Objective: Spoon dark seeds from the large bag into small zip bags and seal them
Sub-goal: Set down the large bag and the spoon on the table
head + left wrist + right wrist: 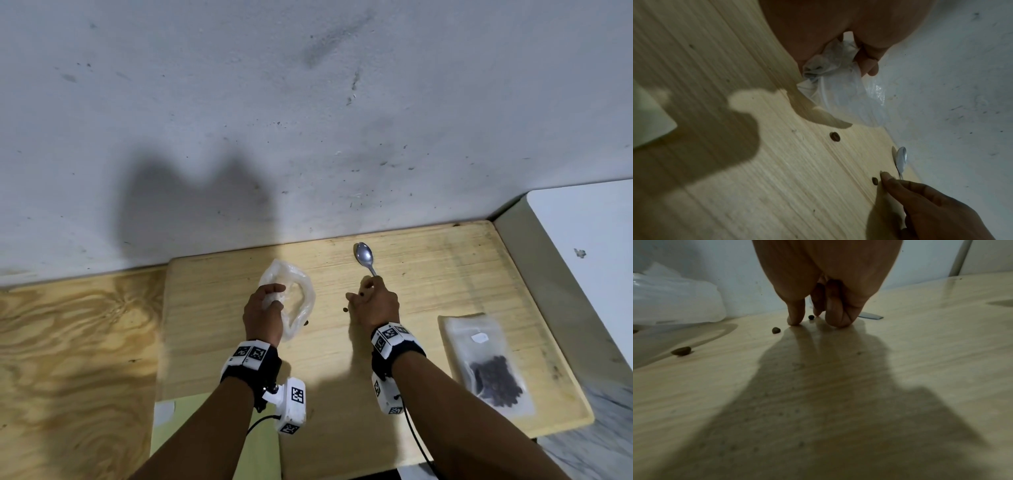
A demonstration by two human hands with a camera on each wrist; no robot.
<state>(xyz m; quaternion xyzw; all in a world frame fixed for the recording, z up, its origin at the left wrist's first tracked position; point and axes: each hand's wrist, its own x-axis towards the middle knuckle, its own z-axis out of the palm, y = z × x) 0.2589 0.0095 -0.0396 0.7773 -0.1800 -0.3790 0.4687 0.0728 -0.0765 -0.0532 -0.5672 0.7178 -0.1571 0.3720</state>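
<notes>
Left hand (263,313) grips a crumpled clear plastic bag (301,291), seemingly empty. Right hand (373,305) holds the spoon (365,257), bowl empty, fingertips on the wooden board (445,274) beside loose seeds (776,330). Small zip bag (486,363) lies flat at right, part-filled with dark seeds.

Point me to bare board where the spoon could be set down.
Free: far right corner of the board, between spoon and wall; near strip between the forearms. Crowded: between left hand with its bag and right hand, loose seeds; filled zip bag right.
</notes>
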